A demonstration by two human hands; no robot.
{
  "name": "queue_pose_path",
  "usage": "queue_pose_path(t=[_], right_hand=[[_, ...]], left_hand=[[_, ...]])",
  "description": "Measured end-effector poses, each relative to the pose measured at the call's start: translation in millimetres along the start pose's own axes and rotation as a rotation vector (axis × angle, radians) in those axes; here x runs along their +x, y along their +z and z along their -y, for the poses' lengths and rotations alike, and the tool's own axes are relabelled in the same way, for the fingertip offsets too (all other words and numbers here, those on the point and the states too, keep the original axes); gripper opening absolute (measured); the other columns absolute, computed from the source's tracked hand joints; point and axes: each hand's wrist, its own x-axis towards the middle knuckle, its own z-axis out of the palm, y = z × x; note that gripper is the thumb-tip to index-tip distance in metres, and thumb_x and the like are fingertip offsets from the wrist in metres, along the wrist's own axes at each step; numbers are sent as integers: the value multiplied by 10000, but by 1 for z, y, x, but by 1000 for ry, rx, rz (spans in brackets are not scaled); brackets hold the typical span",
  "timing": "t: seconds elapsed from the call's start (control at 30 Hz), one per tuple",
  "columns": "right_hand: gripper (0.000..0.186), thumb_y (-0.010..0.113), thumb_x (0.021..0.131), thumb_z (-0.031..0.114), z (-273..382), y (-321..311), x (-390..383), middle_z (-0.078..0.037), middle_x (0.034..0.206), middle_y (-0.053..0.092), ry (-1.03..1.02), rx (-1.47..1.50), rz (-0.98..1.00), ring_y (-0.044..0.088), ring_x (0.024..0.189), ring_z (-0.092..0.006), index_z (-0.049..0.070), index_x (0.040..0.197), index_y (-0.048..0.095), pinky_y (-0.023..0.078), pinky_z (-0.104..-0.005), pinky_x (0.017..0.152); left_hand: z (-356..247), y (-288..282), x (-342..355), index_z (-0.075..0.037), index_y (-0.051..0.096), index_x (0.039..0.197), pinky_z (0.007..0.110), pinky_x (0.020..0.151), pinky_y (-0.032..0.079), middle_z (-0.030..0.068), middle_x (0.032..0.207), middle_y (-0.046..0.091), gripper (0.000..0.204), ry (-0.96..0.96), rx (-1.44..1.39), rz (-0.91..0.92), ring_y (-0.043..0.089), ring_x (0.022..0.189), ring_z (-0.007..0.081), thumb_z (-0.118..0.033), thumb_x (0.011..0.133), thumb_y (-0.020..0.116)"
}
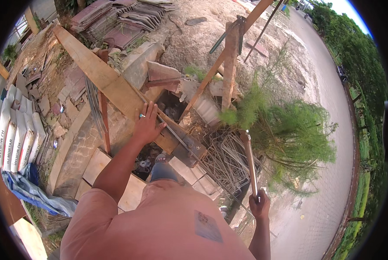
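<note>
Head view: left hand [148,125] presses flat, fingers spread, on the steel rod [176,134] lying along the plank worktop [111,82]; right hand [259,203] is clamped on the long bending lever [249,160]. Bending appears underway; next calls for a steady pull while pinning the rod.

Outdoor site, daylight, overcast-bright. Paved road [332,143] runs down the right side, with a green hedge and trees [358,56] along its far edge. A sand and gravel heap [202,39] sits at top centre. Stacked roof tiles [116,21] lie top left. White cement sacks [12,134] are lined up on the left, a blue tarp [33,193] below them. A feathery green shrub [285,130] grows right of centre. A pile of bent rebar stirrups [224,160] lies beside it. Wooden poles [228,65] lean crossed above. The ground on the left is brick paving [79,151] with rubble.
</note>
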Motion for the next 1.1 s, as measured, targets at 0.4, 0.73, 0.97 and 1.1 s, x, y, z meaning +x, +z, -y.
queue_pose_path(t=[0.4, 0.73, 0.97, 1.1], right_hand=[[238, 724, 743, 210, -17, 6, 74, -145, 601, 555, -126, -240, 253, 580, 564, -321, 46, 695, 558, 442, -388, 526], [237, 748, 767, 145, 12, 54, 9, -80, 670, 619, 419, 517, 505, 560, 575, -104, -17, 865, 606, 445, -279, 526], [229, 707, 807, 155, -12, 70, 4, -52, 626, 565, 114, 197, 468, 511, 499, -119, 3, 814, 535, 404, -286, 448], [190, 670, 840, 145, -3, 71, 14, -37, 623, 541, 391, 520, 560, 483, 476, -110, 35, 863, 517, 372, -265, 422]], left_hand=[[-4, -8, -3, -39, 221, 1488, 577, 1133, 97, 158, 1552, 210, 835, -1, 18, -8, 172, 1442, 334, -605, 908, 420], [-12, -16, -4, -34, 232, 1485, 530, 1140, 141, 140, 1558, 202, 839, -4, 30, 48, 157, 1448, 314, -610, 903, 417], [-11, -14, -4, -39, 234, 1484, 535, 1151, 111, 145, 1550, 217, 816, -7, -43, 4, 166, 1443, 318, -584, 908, 429], [-11, -14, -4, -41, 239, 1483, 536, 1154, 105, 148, 1544, 228, 800, -3, -46, -5, 175, 1440, 314, -572, 914, 423]])
